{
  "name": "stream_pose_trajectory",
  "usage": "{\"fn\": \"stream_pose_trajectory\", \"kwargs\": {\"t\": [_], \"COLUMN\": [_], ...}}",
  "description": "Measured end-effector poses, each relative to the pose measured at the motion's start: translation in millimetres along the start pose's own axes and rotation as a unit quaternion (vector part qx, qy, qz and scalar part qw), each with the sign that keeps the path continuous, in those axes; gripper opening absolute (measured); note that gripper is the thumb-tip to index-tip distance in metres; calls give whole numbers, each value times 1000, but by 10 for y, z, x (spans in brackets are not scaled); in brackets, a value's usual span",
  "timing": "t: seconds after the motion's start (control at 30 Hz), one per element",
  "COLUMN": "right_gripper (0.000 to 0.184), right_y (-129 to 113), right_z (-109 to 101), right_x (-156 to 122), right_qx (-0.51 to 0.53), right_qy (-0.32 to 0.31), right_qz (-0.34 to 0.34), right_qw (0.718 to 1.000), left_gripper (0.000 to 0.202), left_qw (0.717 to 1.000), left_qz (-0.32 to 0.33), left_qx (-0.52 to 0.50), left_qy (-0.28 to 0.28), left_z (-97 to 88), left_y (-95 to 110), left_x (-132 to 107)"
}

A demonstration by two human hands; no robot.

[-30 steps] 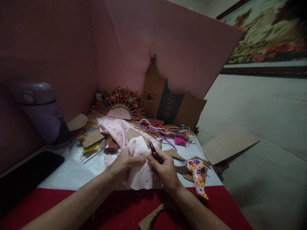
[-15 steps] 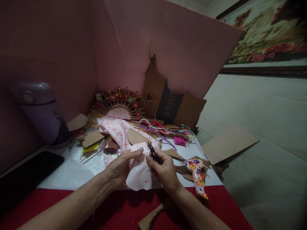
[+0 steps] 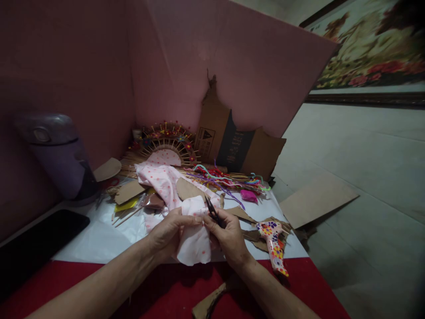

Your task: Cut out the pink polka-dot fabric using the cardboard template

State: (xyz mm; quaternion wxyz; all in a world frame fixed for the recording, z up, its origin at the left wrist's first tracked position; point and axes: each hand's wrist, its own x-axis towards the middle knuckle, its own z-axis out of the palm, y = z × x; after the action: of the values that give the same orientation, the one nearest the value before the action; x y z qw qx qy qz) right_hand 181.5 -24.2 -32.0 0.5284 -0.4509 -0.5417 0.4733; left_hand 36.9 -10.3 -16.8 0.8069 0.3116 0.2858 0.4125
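One cardboard strip [image 3: 207, 303] is lying nearest, on the red part of the surface [image 3: 159, 288]. A phone [image 3: 46, 235] is resting at the near left, and a flowered glue gun [image 3: 274, 243] is lying at the near right, partly over torn card [image 3: 260, 244]. Between them, the left hand [image 3: 169, 228] is clamping the dotted cloth [image 3: 195, 248] between thumb and fingers. The right hand [image 3: 229, 232] is keeping its fingers closed around a dark tool [image 3: 215, 215], its thumb touching the cloth's right edge. Farther left, a bottle [image 3: 59, 155] is standing. Fuzzy stems [image 3: 229, 177] are lying beyond the hands, and a stick arch [image 3: 166, 133] is standing far behind.
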Motion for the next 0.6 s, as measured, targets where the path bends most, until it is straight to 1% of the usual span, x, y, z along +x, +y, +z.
{"fn": "stream_pose_trajectory", "kwargs": {"t": [0.27, 0.43, 0.6], "right_gripper": [32, 34, 33], "right_y": [5, 6, 37], "right_z": [3, -5, -31], "right_x": [-13, -4, 39], "right_qx": [10, -13, -59], "right_qy": [-6, 10, 20], "right_qz": [19, -3, -22], "right_qw": [1000, 1000, 998], "left_gripper": [30, 34, 30], "left_qw": [1000, 1000, 999], "left_qz": [8, 2, -4], "left_qx": [4, 1, 11], "left_qy": [21, 24, 35], "left_z": [23, 43, 36], "left_y": [9, 22, 16], "left_x": [-13, -19, -19]}}
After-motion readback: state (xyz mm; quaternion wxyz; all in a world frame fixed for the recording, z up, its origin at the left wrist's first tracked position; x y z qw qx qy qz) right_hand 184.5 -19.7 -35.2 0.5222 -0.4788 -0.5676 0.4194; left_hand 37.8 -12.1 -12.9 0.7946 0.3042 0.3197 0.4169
